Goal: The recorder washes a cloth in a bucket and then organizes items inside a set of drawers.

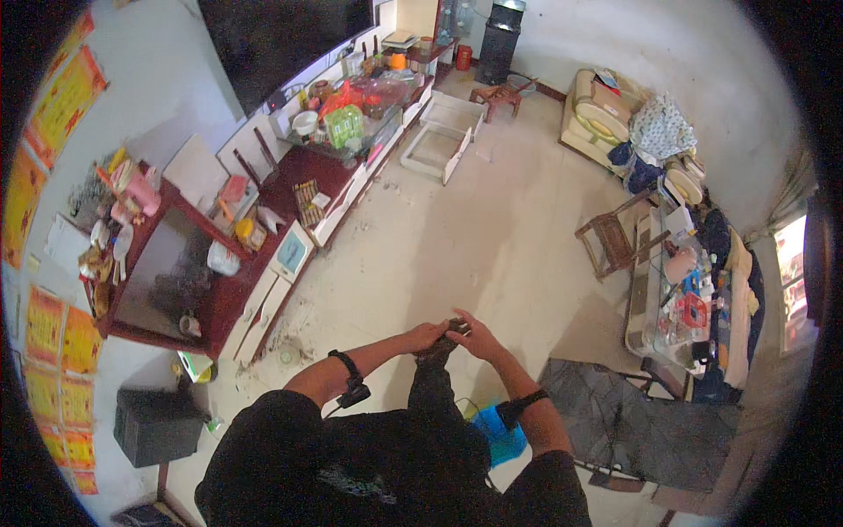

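My left hand (427,336) and my right hand (475,334) meet in front of my body, above the pale floor. Their fingertips come together over a small dark patch (454,328). Whether that is a held object or my shoe behind the fingers, I cannot tell. The fingers of my right hand are partly spread, with one pointing away from me. My left fingers are bent inward and partly hidden. Below them a leg in dark trousers (431,388) reaches forward. Each arm wears a black strap with a small device, the left one (353,390) at the forearm.
A long dark-red cabinet (280,181) on the left bears bags and jars. Two pulled-out white drawers (431,155) rest on the floor. To the right stand a wooden chair (609,240), a cluttered glass-topped table (649,309) and a dark folding table (645,421). A blue bag (504,438) lies nearby.
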A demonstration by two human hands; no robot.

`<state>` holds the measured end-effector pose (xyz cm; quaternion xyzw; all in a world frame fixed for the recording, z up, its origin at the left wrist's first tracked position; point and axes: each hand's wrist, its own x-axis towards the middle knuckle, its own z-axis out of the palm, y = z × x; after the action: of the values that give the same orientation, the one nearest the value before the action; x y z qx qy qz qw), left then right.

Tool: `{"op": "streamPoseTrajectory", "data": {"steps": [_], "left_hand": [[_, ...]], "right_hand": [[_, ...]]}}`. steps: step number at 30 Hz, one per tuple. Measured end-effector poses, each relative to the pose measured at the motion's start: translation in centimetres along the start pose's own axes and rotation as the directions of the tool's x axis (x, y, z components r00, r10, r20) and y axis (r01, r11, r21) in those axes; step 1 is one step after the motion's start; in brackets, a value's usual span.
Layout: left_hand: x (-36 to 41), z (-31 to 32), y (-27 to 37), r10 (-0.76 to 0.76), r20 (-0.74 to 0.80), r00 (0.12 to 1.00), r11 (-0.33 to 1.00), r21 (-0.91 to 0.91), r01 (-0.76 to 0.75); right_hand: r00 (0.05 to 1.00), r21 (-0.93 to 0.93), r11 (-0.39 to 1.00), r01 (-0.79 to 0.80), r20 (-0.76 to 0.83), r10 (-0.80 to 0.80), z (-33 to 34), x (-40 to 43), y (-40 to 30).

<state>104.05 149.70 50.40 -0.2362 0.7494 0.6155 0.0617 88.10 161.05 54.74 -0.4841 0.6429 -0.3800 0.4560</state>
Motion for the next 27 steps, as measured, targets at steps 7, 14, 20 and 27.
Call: {"op": "streamPoseTrajectory", "data": {"steps": [7, 14, 20, 27], "left_hand": [[8.4, -9.3, 4.0, -0.256, -0.029, 0.966, 0.929, -0.283, 0.237], [18.8, -17.4, 5.9, -0.216, -0.051, 0.975, 0.968, -0.14, 0.207], [27.0, -22.3, 5.4, -0.21, -0.06, 0.976, 0.924, -0.339, 0.178], [39.6, -31.9, 5.8, -0.155, 0.168, 0.973, 0.958, -0.215, 0.19]], "right_hand": [[0.991, -0.193, 0.978, 0.075, 0.127, -0.051, -9.0, 13.7, 2.0], [0.954, -0.39, 0.915, 0.108, 0.3, 0.015, -18.7, 24.5, 0.6], [0.932, -0.446, 0.89, 0.096, 0.354, 0.076, -23.6, 32.5, 1.8], [0.898, -0.386, 0.915, 0.118, 0.434, 0.067, -32.2, 43.8, 5.4]]}}
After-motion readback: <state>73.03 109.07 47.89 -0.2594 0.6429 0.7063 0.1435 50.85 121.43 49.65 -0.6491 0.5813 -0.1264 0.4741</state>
